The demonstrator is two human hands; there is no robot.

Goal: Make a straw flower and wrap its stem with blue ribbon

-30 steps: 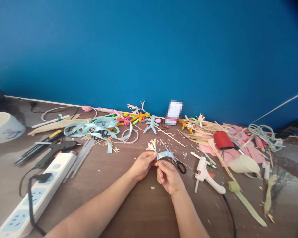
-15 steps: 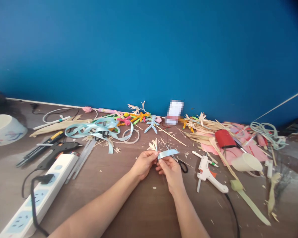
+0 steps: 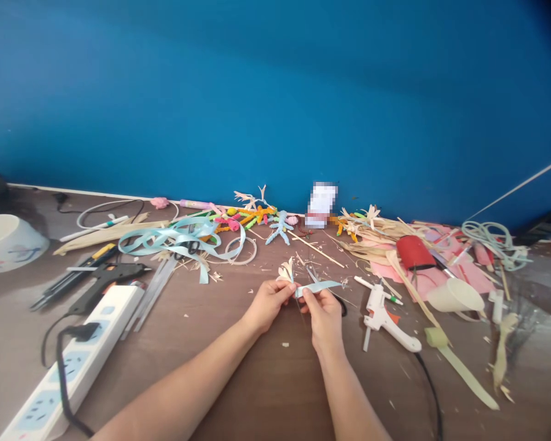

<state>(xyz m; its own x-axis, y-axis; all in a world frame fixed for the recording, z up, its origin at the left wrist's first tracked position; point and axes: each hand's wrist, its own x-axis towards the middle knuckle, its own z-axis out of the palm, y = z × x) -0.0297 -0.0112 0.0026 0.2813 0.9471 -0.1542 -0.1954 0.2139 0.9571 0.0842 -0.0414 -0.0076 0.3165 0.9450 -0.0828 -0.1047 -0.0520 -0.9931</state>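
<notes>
At the middle of the table my left hand (image 3: 272, 303) pinches the base of a small cream flower (image 3: 286, 270) made of thin strips, its petals pointing up and away from me. A short light blue ribbon (image 3: 320, 286) runs from the flower's base to the right. My right hand (image 3: 322, 313) is closed on this ribbon between thumb and fingers, its free end sticking out past them. Just beyond the right hand lie scissors (image 3: 343, 305), mostly covered by the hand.
A white glue gun (image 3: 383, 318) lies to the right, near a red cup (image 3: 414, 253) and a green ribbon roll (image 3: 436, 337). To the left are a power strip (image 3: 80, 361), a black glue gun (image 3: 108, 283) and tangled blue ribbon (image 3: 179, 237). A blue wall (image 3: 275, 110) rises behind.
My right hand has shifted slightly right along the ribbon, which now lies flatter and reaches farther right. The left hand keeps its pinch at the flower's base.
</notes>
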